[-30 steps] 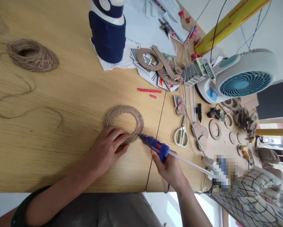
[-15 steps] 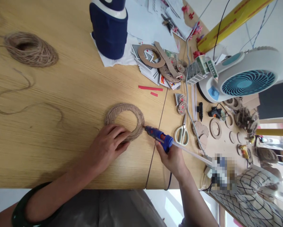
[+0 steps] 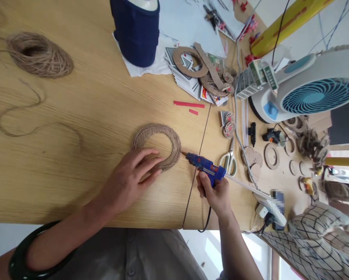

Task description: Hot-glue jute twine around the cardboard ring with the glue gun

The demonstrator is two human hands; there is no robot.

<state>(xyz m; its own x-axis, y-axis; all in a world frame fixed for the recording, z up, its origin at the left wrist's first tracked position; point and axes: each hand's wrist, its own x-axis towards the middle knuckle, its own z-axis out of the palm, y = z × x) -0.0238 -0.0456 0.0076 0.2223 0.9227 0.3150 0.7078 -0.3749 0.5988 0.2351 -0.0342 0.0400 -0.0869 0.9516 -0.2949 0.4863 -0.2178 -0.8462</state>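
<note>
A twine-wrapped cardboard ring (image 3: 176, 149) lies flat on the wooden table in front of me. My left hand (image 3: 133, 171) curves over its lower left side, fingers across the band and partly over the hole, steadying it; that part of the ring is hidden. My right hand (image 3: 217, 190) is wrapped round the handle of a blue glue gun (image 3: 203, 165). Its nozzle points left, close to the ring's right outer edge, with a small gap. A long clear glue stick (image 3: 241, 182) sticks out of its back end.
A twine ball (image 3: 43, 56) trails a loose strand at left. Scissors (image 3: 228, 160), red paper strips (image 3: 189, 104), playing cards (image 3: 187, 83) and cardboard rings lie beyond. A fan (image 3: 311, 95) and a grey cable stand at right. A person's checked garment (image 3: 302, 233) shows at lower right.
The glue gun's nozzle has drawn back slightly to the right, off the ring's edge. My left fingers are a little more spread. The whole view has shifted slightly.
</note>
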